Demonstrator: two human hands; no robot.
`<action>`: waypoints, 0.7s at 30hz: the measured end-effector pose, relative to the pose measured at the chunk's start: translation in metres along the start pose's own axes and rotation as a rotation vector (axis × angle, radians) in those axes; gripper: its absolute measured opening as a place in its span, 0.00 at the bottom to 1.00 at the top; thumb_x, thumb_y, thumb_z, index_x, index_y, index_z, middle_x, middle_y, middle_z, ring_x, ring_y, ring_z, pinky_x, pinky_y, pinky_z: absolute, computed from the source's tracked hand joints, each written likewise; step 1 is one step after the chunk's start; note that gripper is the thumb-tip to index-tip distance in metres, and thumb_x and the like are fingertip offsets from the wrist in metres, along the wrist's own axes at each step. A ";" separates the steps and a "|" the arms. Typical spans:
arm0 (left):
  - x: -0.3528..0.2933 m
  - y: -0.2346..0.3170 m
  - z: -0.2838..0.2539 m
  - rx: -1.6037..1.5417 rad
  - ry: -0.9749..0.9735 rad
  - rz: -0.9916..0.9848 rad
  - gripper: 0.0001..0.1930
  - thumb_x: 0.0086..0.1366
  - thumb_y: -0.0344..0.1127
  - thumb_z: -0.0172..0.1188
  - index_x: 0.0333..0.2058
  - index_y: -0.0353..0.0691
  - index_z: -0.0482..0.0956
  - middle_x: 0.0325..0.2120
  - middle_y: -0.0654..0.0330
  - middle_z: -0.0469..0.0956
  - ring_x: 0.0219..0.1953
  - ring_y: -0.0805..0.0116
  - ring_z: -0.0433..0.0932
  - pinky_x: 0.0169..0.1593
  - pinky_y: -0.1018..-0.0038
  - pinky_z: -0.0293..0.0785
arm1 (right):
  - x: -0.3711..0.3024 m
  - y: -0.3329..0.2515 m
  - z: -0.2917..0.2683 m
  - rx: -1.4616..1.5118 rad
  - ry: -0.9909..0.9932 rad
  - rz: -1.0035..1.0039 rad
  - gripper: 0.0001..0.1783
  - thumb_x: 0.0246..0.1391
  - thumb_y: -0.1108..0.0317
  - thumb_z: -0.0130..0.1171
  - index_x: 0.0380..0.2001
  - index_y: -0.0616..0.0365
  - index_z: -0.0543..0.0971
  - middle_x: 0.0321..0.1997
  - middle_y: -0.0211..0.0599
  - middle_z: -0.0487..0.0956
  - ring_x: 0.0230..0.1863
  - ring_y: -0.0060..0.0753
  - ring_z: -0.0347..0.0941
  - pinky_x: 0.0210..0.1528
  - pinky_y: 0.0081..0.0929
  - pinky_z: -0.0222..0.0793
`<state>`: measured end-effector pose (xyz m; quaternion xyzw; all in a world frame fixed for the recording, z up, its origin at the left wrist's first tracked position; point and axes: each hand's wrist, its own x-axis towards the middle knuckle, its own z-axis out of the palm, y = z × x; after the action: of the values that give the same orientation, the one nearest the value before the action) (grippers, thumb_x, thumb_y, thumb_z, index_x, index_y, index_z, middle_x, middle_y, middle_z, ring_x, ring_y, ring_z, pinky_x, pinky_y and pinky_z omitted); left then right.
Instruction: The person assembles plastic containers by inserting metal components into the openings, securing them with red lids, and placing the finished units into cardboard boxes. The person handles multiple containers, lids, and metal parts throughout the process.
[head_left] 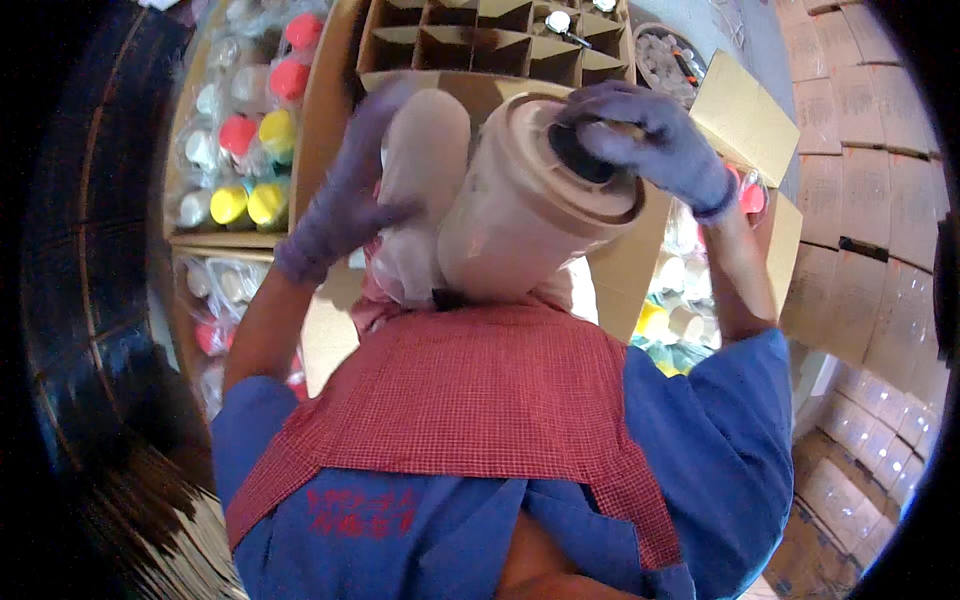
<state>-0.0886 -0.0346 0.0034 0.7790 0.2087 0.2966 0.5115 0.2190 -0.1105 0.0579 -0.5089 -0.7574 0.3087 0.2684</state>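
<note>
Two pale cylinders rest side by side against my apron. My left hand [355, 180], in a purple-grey glove, wraps round the narrower whitish cylinder [428, 160] with a rounded end; its fingertips are blurred. To its right, a wide beige cylindrical container [510, 220] leans with its rimmed end up and to the right. My right hand [645, 140], gloved too, is closed at a dark round part [580, 155] in the middle of that end. Whether this part is a knob or an opening is unclear, as my fingers cover some of it.
A cardboard box with dividers [480, 45] stands ahead. Boxes at left hold bagged jars with red, yellow and white lids [235, 135]; another open box [685, 280] is at right. A tub [668, 65] stands far right, near stacked cartons [865, 180].
</note>
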 end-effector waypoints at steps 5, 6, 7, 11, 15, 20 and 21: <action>-0.068 -0.066 -0.018 1.030 -0.184 0.264 0.21 0.60 0.47 0.60 0.47 0.38 0.77 0.44 0.61 0.76 0.48 0.70 0.73 0.50 0.71 0.69 | -0.028 -0.021 0.006 -0.354 0.098 -0.100 0.15 0.51 0.59 0.61 0.38 0.57 0.80 0.39 0.41 0.79 0.42 0.46 0.74 0.48 0.38 0.68; -0.050 -0.043 -0.023 0.481 0.131 -0.053 0.19 0.62 0.47 0.59 0.43 0.38 0.78 0.39 0.64 0.77 0.41 0.74 0.73 0.45 0.75 0.70 | -0.028 -0.024 0.008 -0.346 0.106 -0.064 0.14 0.52 0.60 0.62 0.38 0.57 0.80 0.39 0.41 0.79 0.42 0.44 0.74 0.48 0.37 0.68; -0.022 -0.008 -0.032 -0.097 0.420 -0.341 0.17 0.64 0.48 0.57 0.39 0.38 0.79 0.33 0.68 0.77 0.35 0.77 0.74 0.39 0.78 0.71 | -0.029 -0.030 0.007 -0.344 0.116 -0.026 0.14 0.52 0.60 0.62 0.38 0.58 0.80 0.39 0.40 0.79 0.42 0.41 0.75 0.47 0.36 0.69; 0.076 0.054 -0.051 -0.025 0.616 -0.001 0.15 0.67 0.40 0.53 0.46 0.36 0.77 0.40 0.61 0.78 0.38 0.76 0.72 0.43 0.78 0.70 | 0.017 -0.046 0.002 0.260 0.333 0.121 0.24 0.55 0.63 0.59 0.53 0.62 0.72 0.45 0.32 0.77 0.46 0.23 0.72 0.49 0.21 0.68; 0.207 0.066 -0.102 0.637 0.685 0.571 0.14 0.67 0.35 0.48 0.47 0.36 0.74 0.41 0.59 0.77 0.41 0.71 0.74 0.47 0.75 0.71 | 0.102 -0.068 0.018 0.027 0.061 0.181 0.28 0.53 0.45 0.59 0.40 0.64 0.79 0.37 0.40 0.81 0.40 0.28 0.76 0.46 0.31 0.72; 0.188 0.047 -0.142 0.713 0.384 0.232 0.15 0.65 0.36 0.54 0.47 0.35 0.76 0.40 0.61 0.78 0.41 0.73 0.74 0.48 0.76 0.70 | 0.129 -0.015 -0.066 0.439 0.569 0.333 0.37 0.54 0.44 0.58 0.44 0.75 0.72 0.34 0.43 0.80 0.35 0.35 0.78 0.37 0.29 0.76; 0.170 0.043 -0.131 0.627 0.268 0.140 0.15 0.64 0.36 0.55 0.47 0.35 0.76 0.40 0.62 0.78 0.42 0.73 0.74 0.48 0.76 0.70 | 0.128 0.002 -0.076 0.553 0.591 0.267 0.37 0.53 0.45 0.60 0.47 0.75 0.70 0.36 0.45 0.79 0.37 0.35 0.78 0.38 0.30 0.77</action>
<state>-0.0513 0.1435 0.1242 0.8647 0.3012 0.3520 0.1940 0.2320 0.0248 0.1192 -0.5781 -0.4640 0.3731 0.5580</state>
